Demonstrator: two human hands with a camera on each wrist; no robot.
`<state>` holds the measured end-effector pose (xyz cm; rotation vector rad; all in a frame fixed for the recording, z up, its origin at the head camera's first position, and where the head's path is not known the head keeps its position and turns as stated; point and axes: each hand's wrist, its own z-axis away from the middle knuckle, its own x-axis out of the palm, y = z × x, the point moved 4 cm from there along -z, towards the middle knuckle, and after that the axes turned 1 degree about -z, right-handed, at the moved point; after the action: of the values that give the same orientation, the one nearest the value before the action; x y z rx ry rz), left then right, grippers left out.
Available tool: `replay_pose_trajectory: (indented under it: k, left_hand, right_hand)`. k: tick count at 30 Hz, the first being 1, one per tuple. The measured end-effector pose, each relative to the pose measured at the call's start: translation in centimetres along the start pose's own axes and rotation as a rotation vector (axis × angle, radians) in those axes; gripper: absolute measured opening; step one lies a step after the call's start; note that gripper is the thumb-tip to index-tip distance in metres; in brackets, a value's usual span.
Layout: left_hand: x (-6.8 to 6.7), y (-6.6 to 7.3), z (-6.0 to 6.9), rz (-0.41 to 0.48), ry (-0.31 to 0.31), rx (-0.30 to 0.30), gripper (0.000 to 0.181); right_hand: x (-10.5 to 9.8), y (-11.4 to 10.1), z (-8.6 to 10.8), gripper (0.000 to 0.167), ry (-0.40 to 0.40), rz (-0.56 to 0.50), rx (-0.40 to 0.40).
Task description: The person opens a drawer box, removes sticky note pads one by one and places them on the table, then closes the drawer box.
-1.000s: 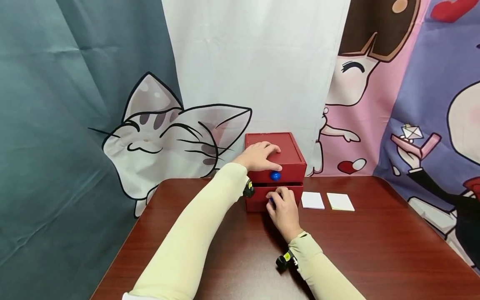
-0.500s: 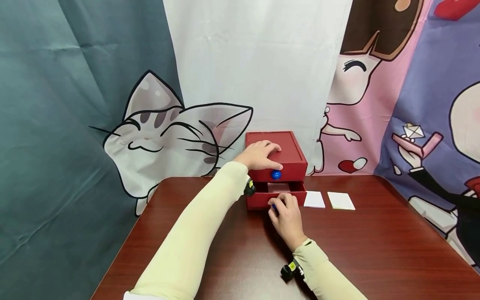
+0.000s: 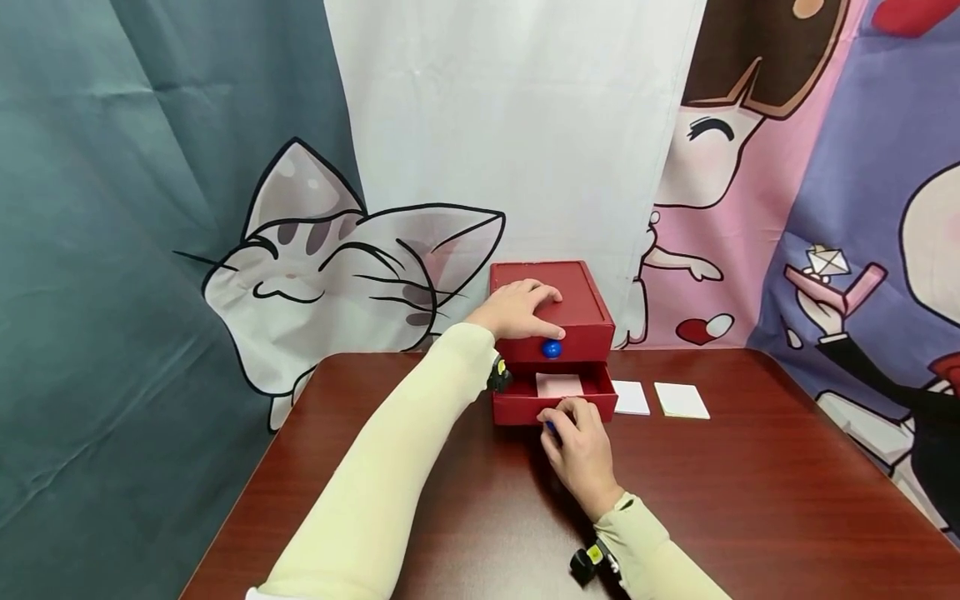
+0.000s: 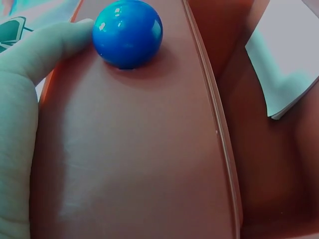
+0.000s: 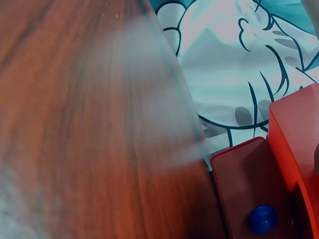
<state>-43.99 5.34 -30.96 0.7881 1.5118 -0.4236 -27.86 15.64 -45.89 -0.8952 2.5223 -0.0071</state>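
The right hand (image 3: 581, 454) pinched the lower knob (image 3: 552, 427), apparently for pulling — the drawer (image 3: 516, 412) jutted out, paper (image 3: 558, 385) inside. Beyond, the left hand (image 3: 517, 311) rested unclenched atop the red box (image 3: 576, 293) near the table's (image 3: 480, 508) far edge, probably steadying it.

Drawer box (image 3: 579, 310) stood near the far edge of the table (image 3: 750, 500), just right of frame centre, backdrop (image 3: 510, 125) behind. Left hand (image 3: 517, 312) was on top, right hand (image 3: 581, 446) in front of the lower drawer (image 3: 517, 410). Loose paper (image 3: 558, 384) sat inside, probably towards the back. Inner pad (image 3: 632, 398), then outer pad (image 3: 681, 401), lay to the right.
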Motion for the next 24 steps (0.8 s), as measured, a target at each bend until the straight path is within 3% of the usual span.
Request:
replay_pose_trajectory:
  k: [24]
  left_hand:
    - [-0.2,-0.1,0.1,0.014,-0.02,-0.007,0.064]
  right_hand:
    - [-1.2,-1.2,0.5,0.016,0.041,-0.001,-0.084]
